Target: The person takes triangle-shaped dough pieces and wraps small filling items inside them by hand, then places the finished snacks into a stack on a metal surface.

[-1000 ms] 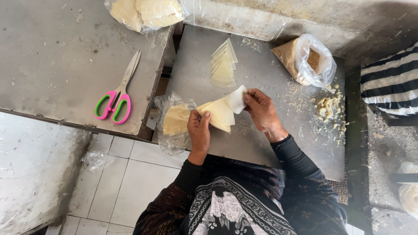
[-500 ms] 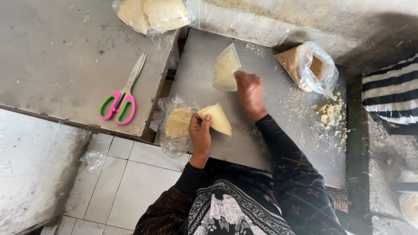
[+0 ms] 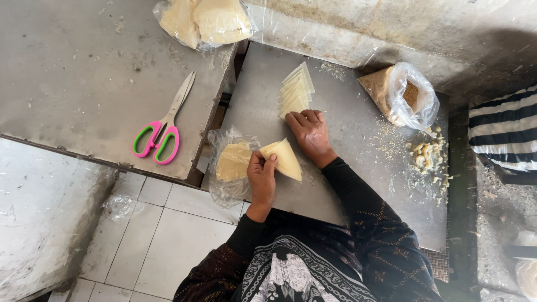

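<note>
My left hand [image 3: 262,179] pinches the corner of a pale yellow triangular pastry sheet [image 3: 284,159] lying on a grey metal board [image 3: 347,184]. Just left of it a clear plastic bag [image 3: 230,168] holds more yellow sheets. My right hand [image 3: 309,132] lies flat on the board with its fingertips at the near end of a fanned row of several folded triangles [image 3: 296,90]. Nothing is in the right hand.
Pink and green scissors [image 3: 161,130] lie on the grey table at left. A bag of dough sheets [image 3: 203,20] sits at the top. A bag of brown filling [image 3: 401,96] and scattered crumbs [image 3: 427,157] are at right. White floor tiles [image 3: 151,240] show below.
My right hand carried a folded triangle away from the sheet, set it on the row at the back, and has drawn back a little toward me. The left hand stays on the sheet.
</note>
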